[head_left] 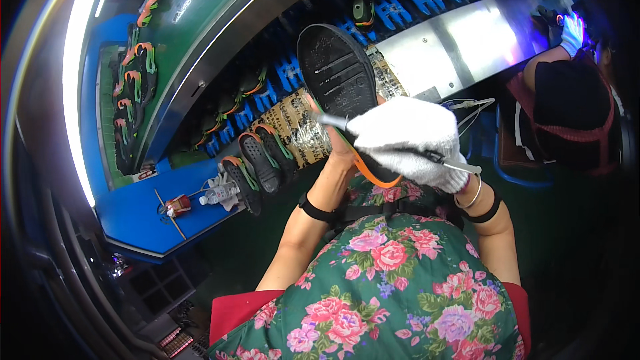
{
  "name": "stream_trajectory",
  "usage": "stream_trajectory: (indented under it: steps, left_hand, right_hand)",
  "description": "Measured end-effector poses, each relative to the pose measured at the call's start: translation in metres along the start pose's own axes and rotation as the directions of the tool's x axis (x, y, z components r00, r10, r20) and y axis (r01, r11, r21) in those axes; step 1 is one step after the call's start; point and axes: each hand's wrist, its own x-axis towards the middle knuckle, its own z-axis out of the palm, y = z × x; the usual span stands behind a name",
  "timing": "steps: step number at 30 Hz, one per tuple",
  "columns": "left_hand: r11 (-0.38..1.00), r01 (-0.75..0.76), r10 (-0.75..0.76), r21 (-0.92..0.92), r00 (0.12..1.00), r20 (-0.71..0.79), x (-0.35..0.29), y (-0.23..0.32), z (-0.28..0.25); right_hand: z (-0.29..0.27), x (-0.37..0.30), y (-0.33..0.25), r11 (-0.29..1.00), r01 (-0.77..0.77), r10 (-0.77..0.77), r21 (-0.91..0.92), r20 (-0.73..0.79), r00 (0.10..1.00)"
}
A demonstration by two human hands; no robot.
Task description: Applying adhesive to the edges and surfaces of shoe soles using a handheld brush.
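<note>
A black clog [337, 70] is held up in front of me, its dark sole facing me and an orange edge along its lower end. My bare left hand [341, 149] grips it from below and behind, so some of its fingers are hidden. Over the lower part of the sole is my right hand [408, 135] in a white knitted glove, closed around a slim tool [461, 163] with a pale handle. The tool's blurred tip lies near the clog's left edge; whether it touches cannot be made out.
Several black clogs with green and orange straps [260, 163] stand on the bench beside a plastic bottle [220, 193]. Blue holders [427, 0] line the conveyor behind. A metal plate [460, 43] lies to the right. A co-worker [567, 93] sits at the far right.
</note>
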Motion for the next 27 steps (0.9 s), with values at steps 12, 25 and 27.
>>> stream_trajectory:
  steps: [12,25,27]
  left_hand:
    - [0.998,0.065,-0.056,-0.028,0.971,0.234,0.009,0.02,0.019]
    - [0.994,0.091,-0.067,-0.054,0.936,0.346,0.01,0.029,0.03]
    - [0.994,0.083,-0.055,-0.064,0.934,0.354,0.011,0.031,0.03]
  right_hand:
    - [0.004,-0.026,0.001,0.987,-0.01,0.008,-0.158,-0.011,1.0]
    - [0.014,-0.043,-0.009,0.982,0.041,-0.031,-0.185,0.054,0.998]
    - [0.015,-0.043,-0.011,0.983,0.063,-0.043,-0.175,0.116,0.992]
